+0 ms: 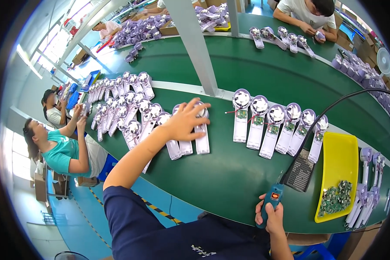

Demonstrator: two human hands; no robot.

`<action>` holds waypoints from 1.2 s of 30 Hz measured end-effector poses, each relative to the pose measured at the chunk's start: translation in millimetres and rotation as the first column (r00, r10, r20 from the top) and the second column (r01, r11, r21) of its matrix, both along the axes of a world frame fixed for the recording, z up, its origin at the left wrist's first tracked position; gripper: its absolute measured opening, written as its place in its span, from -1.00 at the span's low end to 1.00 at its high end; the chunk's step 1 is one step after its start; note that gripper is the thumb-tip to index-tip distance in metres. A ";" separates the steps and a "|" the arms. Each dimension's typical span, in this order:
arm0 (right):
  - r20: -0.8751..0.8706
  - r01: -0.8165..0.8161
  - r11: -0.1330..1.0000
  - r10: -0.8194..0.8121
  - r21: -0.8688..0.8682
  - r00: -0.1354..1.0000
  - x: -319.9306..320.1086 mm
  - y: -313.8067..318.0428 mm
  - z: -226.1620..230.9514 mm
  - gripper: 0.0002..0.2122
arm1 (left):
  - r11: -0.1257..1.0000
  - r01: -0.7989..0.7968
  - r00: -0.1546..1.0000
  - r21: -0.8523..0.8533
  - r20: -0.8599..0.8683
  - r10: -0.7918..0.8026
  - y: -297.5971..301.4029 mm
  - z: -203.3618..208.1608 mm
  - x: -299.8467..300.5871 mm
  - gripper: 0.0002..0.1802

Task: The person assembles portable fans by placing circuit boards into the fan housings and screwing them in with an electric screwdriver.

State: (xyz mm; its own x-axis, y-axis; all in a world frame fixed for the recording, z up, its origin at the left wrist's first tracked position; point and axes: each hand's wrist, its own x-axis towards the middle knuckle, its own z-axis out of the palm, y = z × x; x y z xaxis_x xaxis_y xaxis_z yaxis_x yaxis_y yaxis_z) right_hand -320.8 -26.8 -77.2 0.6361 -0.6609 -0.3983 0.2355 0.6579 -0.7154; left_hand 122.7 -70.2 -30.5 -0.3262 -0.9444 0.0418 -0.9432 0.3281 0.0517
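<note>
My left hand [187,120] reaches over the end of a row of white-and-lilac handheld fan housings. Its fingers are spread above the round head of one fan housing [202,142], and I cannot tell whether they touch it. In my right hand [271,215], near the table's front edge, is a teal electric screwdriver [274,196] with an orange switch, its thin tip pointing up and away. Between and beyond my hands lie several fan housings with green circuit boards [258,120], fanned out side by side. Red wires show on some of them.
A yellow tray [340,151] with small circuit boards [336,199] stands right, beside a black perforated holder [302,171] and black cable [333,106]. Many fan housings [128,104] crowd the left. A metal post [193,47] rises behind. Co-workers [69,151] sit left and across the green table [229,173].
</note>
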 end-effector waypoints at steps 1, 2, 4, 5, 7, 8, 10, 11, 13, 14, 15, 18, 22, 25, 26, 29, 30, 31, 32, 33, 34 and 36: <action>0.000 0.004 1.000 -0.004 0.016 1.000 1.3 0.0 0.1 -0.69 | 0.999 0.039 0.999 -0.006 -0.005 -0.039 7.8 1.0 -5.2 -0.59; 0.003 -0.007 1.000 0.007 0.015 1.000 4.9 -0.8 -0.4 -0.69 | 0.998 0.062 0.998 0.006 -0.022 -0.062 15.4 1.4 -10.7 -0.59; -0.165 -0.173 0.977 0.152 -0.123 0.975 21.4 -1.4 -0.2 -0.65 | 0.992 0.092 0.995 0.088 -0.051 -0.088 26.0 9.3 -19.7 -0.53; -0.166 -0.160 0.980 0.140 -0.114 0.976 38.1 0.9 2.5 -0.65 | 0.994 0.085 0.995 0.066 -0.056 -0.082 33.0 9.7 -25.0 -0.49; -0.164 -0.134 0.989 0.122 -0.068 0.979 70.5 -0.1 2.6 -0.64 | 0.998 0.064 0.996 0.014 -0.057 -0.063 35.3 17.2 -35.6 -0.33; -0.162 -0.138 0.987 0.122 -0.088 0.979 83.9 -4.4 7.3 -0.60 | 0.999 0.014 0.994 -0.043 -0.110 -0.018 36.6 29.3 -39.5 -0.32; -0.099 -0.182 0.983 0.181 0.002 0.978 105.3 -10.3 13.1 -0.57 | 0.975 -0.149 0.972 -0.165 -0.204 0.114 56.7 36.5 -33.4 -0.29; -0.034 -0.217 0.972 0.221 0.090 0.975 113.0 -11.6 16.0 -0.53 | 0.938 -0.267 0.947 -0.219 -0.239 0.214 73.9 36.6 -26.3 -0.27; 0.020 -0.277 0.948 0.278 0.154 0.960 125.6 -13.5 20.5 -0.51 | 0.828 -0.486 0.872 -0.281 -0.222 0.437 113.2 31.7 -5.0 -0.24; 0.033 -0.289 0.945 0.287 0.155 0.957 132.1 -14.3 20.0 -0.53 | 0.792 -0.546 0.837 -0.273 -0.223 0.500 129.5 22.6 6.4 -0.23; 0.041 -0.294 0.943 0.291 0.156 0.956 137.1 -16.3 18.4 -0.54 | 0.755 -0.601 0.799 -0.263 -0.228 0.556 141.7 8.9 16.4 -0.21; 0.035 -0.396 0.905 0.395 0.153 0.918 150.5 -24.4 17.7 -0.54 | 0.724 -0.678 0.735 -0.123 -0.127 0.666 162.2 -17.0 27.0 -0.19; -0.032 -0.456 0.884 0.461 0.100 0.887 172.2 -28.7 18.3 -0.56 | 0.651 -0.728 0.681 -0.213 -0.122 0.722 140.5 -30.7 22.6 -0.23; -0.090 -0.462 0.880 0.472 0.110 0.877 182.3 -28.1 15.9 -0.56 | 0.632 -0.755 0.655 -0.174 -0.218 0.723 123.5 -38.0 24.4 -0.25; -0.082 -0.457 0.883 0.466 0.108 0.881 181.9 -26.9 19.0 -0.57 | 0.630 -0.757 0.654 -0.175 -0.222 0.723 117.8 -37.7 27.2 -0.25; -0.079 -0.438 0.894 0.445 0.098 0.892 181.5 -21.8 20.2 -0.58 | 0.590 -0.748 0.656 -0.302 -0.203 0.727 105.7 -30.0 31.3 -0.17; -0.082 -0.434 0.897 0.440 0.085 0.894 180.7 -21.6 20.6 -0.58 | 0.572 -0.768 0.627 -0.288 -0.158 0.762 105.0 -30.0 35.4 -0.17; -0.085 -0.434 0.897 0.440 0.086 0.894 179.9 -21.6 20.8 -0.58 | 0.552 -0.787 0.597 -0.274 -0.113 0.795 105.4 -29.1 39.0 -0.17; -0.082 -0.441 0.893 0.447 0.088 0.891 179.2 -21.8 20.6 -0.58 | 0.545 -0.816 0.572 -0.194 -0.130 0.810 106.1 -29.0 39.8 -0.15; -0.077 -0.444 0.891 0.451 0.089 0.889 180.0 -22.6 20.1 -0.58 | 0.547 -0.814 0.575 -0.195 -0.131 0.808 104.2 -28.1 38.1 -0.15; -0.078 -0.441 0.893 0.448 0.088 0.891 180.2 -23.2 19.5 -0.58 | 0.544 -0.821 0.568 -0.175 -0.141 0.811 101.9 -28.1 34.4 -0.14; -0.082 -0.427 0.900 0.434 0.085 0.897 178.9 -23.3 18.7 -0.58 | 0.541 -0.829 0.558 -0.144 -0.151 0.816 99.1 -25.2 26.0 -0.11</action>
State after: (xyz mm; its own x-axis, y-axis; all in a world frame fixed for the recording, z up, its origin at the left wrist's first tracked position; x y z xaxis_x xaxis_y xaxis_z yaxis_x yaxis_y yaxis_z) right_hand -141.9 -50.1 -58.5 0.8089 -0.3025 -0.5041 -0.1488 0.7241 -0.6734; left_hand 148.7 28.9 -55.7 0.5991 -0.7681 0.2262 -0.8004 -0.5816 0.1453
